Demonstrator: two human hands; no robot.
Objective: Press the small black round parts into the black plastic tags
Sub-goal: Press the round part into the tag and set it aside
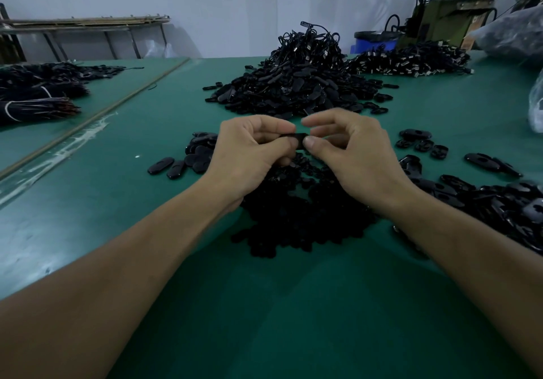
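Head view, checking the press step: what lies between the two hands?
One black plastic tag, held at its ends by the left hand and right hand, seen in the head view.

Two hands (pixel 249 149) (pixel 352 146) — one held tag (pixel 295 140); one round-parts pile (pixel 299 211); loose tags (pixel 293 90) uncountable.

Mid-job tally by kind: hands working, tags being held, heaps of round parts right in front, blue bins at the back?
hands: 2, left hand and right hand
tag held: 1
round-part heap: 1
blue bin: 1
total: 5
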